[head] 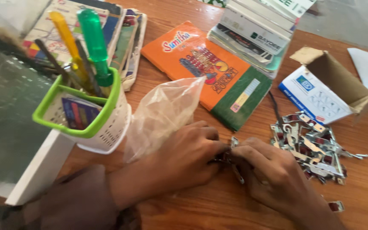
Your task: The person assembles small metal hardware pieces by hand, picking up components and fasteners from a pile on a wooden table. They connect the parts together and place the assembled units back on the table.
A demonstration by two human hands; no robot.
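Observation:
My left hand point(179, 159) and my right hand point(269, 174) meet over the wooden table point(218, 204), fingers pinched together on a small metal part point(235, 164) that pokes out between them. A heap of several similar small metal pieces point(313, 147) lies just right of my right hand. One loose piece point(336, 206) sits near the front right. A crumpled clear plastic bag point(162, 115) lies behind my left hand, touching it.
A white and green holder point(92, 123) with screwdrivers point(94, 42) stands at left. An orange and green notebook point(213, 74), stacked books point(256, 32), more books point(124, 34) and an open cardboard box point(328, 87) lie behind. A white board edge point(39, 168) runs along the left.

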